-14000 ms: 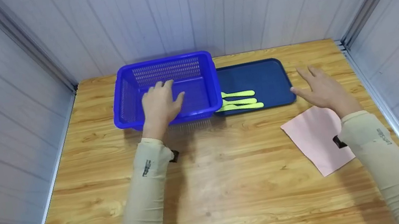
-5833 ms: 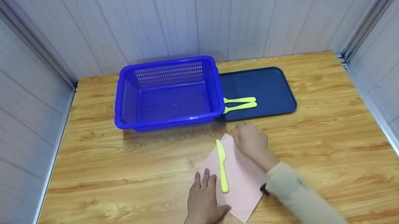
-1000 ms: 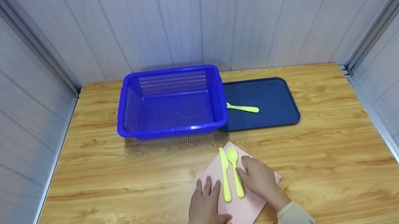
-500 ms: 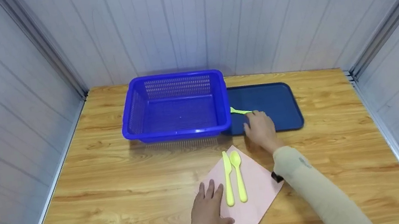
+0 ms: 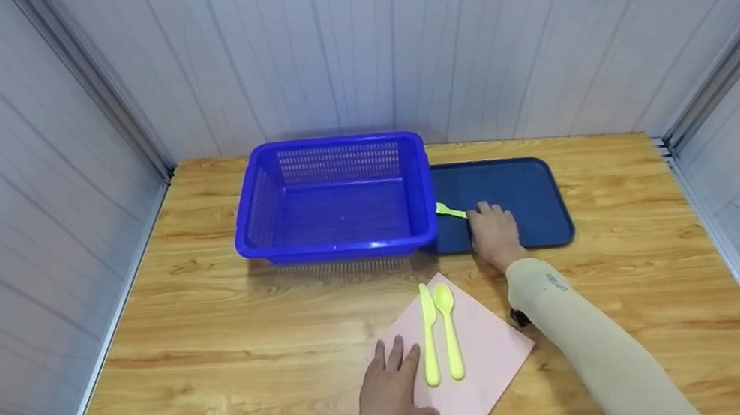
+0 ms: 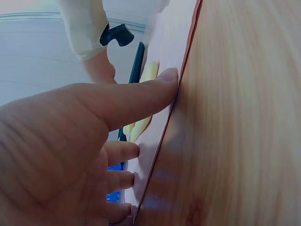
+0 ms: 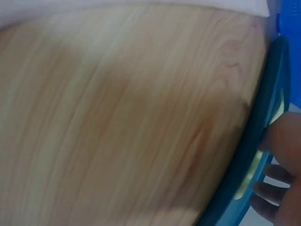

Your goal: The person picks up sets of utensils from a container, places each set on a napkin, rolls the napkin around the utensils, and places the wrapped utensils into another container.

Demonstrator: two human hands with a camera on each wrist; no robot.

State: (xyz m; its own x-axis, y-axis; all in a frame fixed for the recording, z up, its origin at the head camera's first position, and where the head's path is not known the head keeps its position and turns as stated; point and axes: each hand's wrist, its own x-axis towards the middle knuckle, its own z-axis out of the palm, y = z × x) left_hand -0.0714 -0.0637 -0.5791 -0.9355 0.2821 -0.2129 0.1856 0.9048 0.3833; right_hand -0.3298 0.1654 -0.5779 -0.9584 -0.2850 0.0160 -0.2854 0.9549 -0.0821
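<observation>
A pink napkin [image 5: 479, 371] lies cornerwise on the wooden table, with a yellow-green knife [image 5: 429, 349] and spoon [image 5: 451, 338] side by side on it. My left hand [image 5: 388, 394] rests on the napkin's left edge, fingers spread; in the left wrist view its thumb [image 6: 141, 99] presses near the border. On the dark blue tray [image 5: 530, 187], my right hand [image 5: 494, 231] pinches the handle of a yellow-green fork [image 5: 450, 211]. The fork's head is partly hidden by the basket's side. In the right wrist view the thumb [image 7: 282, 136] and fingers straddle the handle.
A blue plastic basket [image 5: 347, 248] stands at the back, overlapping the tray's left end. Pale panel walls [image 5: 340, 38] enclose the table [image 5: 234, 383] at the back and both sides.
The spoon has joined the knife on the napkin since the older frames. My right hand has left the spoon and reached forward to the fork on the tray. My left hand stays put.
</observation>
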